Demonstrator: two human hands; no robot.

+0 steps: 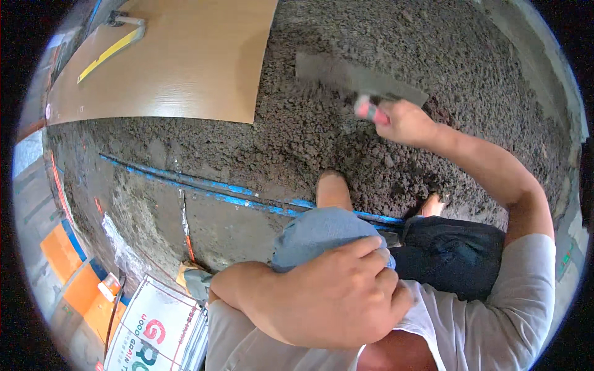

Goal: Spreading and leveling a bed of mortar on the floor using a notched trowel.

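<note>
My right hand [405, 122] is closed around the red-and-white handle of a finishing trowel [356, 79]. The trowel's long grey steel blade lies across a bed of dark, crumbly mortar [297, 136], and motion blurs its left end. My left hand [340, 297] holds nothing. It drapes over my bent knee in blue-grey trousers, its fingers loosely curved with gaps between them. My bare feet stand at the near edge of the mortar.
A large glossy tan slab [185, 68] lies at the upper left, with a yellow-and-grey tool [111, 52] on it. Blue pipes [210, 188] cross the floor before my feet. At lower left stand orange-and-blue boxes [80, 284] and a white printed carton [151, 321].
</note>
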